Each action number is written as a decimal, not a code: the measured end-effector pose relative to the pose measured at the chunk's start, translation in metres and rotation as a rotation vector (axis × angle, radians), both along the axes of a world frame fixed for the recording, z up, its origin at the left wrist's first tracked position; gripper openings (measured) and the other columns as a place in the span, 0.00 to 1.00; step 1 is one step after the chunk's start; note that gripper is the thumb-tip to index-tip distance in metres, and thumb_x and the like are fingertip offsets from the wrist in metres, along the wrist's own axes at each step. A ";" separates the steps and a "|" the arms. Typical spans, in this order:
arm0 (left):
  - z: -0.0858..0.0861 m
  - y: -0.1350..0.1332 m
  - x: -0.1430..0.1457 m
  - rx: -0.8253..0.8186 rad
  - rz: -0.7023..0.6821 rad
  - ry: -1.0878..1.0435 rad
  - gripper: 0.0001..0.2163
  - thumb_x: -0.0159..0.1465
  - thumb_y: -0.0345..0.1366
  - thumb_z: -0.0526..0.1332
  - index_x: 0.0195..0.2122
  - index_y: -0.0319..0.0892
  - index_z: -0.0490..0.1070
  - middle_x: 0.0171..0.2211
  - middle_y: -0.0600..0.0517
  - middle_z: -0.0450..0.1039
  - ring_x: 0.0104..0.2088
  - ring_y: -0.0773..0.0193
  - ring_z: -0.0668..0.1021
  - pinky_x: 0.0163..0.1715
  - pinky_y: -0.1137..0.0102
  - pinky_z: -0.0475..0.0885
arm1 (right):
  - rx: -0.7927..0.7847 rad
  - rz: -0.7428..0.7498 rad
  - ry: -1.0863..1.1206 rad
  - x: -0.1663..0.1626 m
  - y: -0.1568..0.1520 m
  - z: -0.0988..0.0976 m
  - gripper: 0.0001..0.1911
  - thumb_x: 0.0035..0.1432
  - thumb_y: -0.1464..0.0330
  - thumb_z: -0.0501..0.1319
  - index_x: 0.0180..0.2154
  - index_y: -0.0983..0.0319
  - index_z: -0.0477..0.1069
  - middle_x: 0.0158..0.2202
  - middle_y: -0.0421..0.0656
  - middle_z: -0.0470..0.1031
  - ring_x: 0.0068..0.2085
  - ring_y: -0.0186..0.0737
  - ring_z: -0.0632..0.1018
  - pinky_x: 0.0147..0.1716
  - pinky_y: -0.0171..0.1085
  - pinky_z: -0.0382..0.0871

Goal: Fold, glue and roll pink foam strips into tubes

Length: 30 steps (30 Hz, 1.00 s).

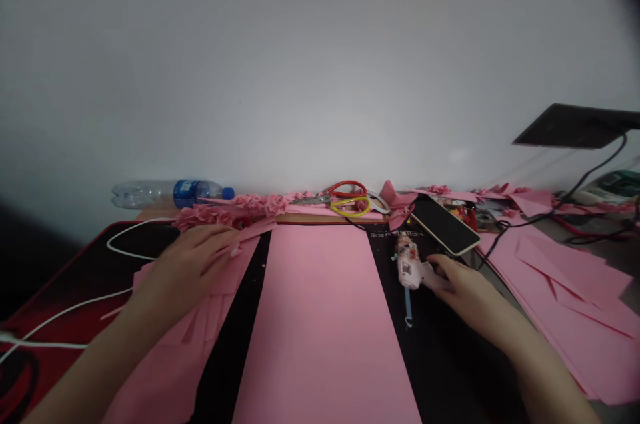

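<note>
My left hand is at the left of the desk, above a pile of pink paper pieces. Between its thumb and fingers is a narrow pink paper strip, whose far end points right. Around the handle of a white glue gun my right hand is closed. The gun rests on the black mat with its nozzle pointing away and a bluish glue stick coming out behind. A large pink paper sheet lies flat between both hands.
Along the wall lie a plastic bottle, pink paper flowers, and red- and yellow-handled scissors. A phone is beyond the glue gun. More pink sheets cover the right side. White cables cross the left; a dark cable hangs right.
</note>
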<state>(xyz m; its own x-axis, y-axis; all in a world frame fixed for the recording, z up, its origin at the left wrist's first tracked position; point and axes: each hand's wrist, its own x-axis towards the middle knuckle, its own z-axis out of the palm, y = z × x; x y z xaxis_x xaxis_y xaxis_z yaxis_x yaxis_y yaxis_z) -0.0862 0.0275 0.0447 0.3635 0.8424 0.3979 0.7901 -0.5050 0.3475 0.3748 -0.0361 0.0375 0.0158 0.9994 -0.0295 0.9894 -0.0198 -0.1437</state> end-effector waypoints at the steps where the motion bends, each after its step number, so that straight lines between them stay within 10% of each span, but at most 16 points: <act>1: -0.001 -0.001 0.008 -0.006 -0.001 0.032 0.14 0.66 0.40 0.49 0.48 0.50 0.72 0.49 0.49 0.72 0.52 0.52 0.72 0.56 0.54 0.64 | -0.018 0.015 0.007 0.001 0.001 0.002 0.19 0.52 0.72 0.53 0.47 0.62 0.66 0.43 0.50 0.76 0.41 0.47 0.78 0.35 0.38 0.69; 9: -0.022 -0.025 0.069 -0.249 -0.213 0.157 0.20 0.66 0.35 0.52 0.60 0.46 0.61 0.62 0.51 0.61 0.61 0.59 0.64 0.58 0.64 0.64 | -0.025 -0.004 -0.049 0.028 0.004 0.005 0.19 0.51 0.72 0.54 0.46 0.60 0.68 0.37 0.46 0.79 0.34 0.46 0.79 0.28 0.37 0.67; 13: -0.030 -0.033 0.083 -0.264 -0.260 0.238 0.24 0.65 0.36 0.54 0.63 0.50 0.55 0.67 0.50 0.49 0.66 0.54 0.53 0.61 0.57 0.58 | 0.057 0.044 -0.038 0.025 -0.001 0.016 0.26 0.46 0.73 0.57 0.51 0.63 0.67 0.49 0.51 0.75 0.47 0.53 0.77 0.40 0.43 0.71; 19: -0.039 -0.040 0.094 -0.233 -0.291 0.404 0.24 0.67 0.39 0.53 0.64 0.56 0.51 0.68 0.51 0.44 0.66 0.42 0.50 0.55 0.39 0.57 | 0.018 0.124 0.209 -0.043 0.000 0.042 0.27 0.56 0.64 0.58 0.58 0.57 0.62 0.57 0.47 0.69 0.57 0.50 0.71 0.54 0.46 0.65; 30: -0.046 -0.057 0.099 -0.157 -0.299 0.402 0.25 0.69 0.41 0.48 0.66 0.57 0.43 0.68 0.49 0.41 0.66 0.39 0.47 0.54 0.33 0.52 | -0.028 0.488 0.231 -0.129 0.069 0.006 0.39 0.50 0.63 0.67 0.61 0.64 0.57 0.60 0.56 0.62 0.61 0.54 0.61 0.57 0.51 0.58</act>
<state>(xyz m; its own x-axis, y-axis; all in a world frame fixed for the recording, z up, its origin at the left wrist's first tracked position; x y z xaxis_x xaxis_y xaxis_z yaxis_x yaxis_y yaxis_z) 0.0129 -0.0294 -0.0010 0.6949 0.7170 0.0550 0.7061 -0.6948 0.1364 0.2457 0.0328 0.0433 -0.4605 0.8876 -0.0042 0.8274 0.4275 -0.3642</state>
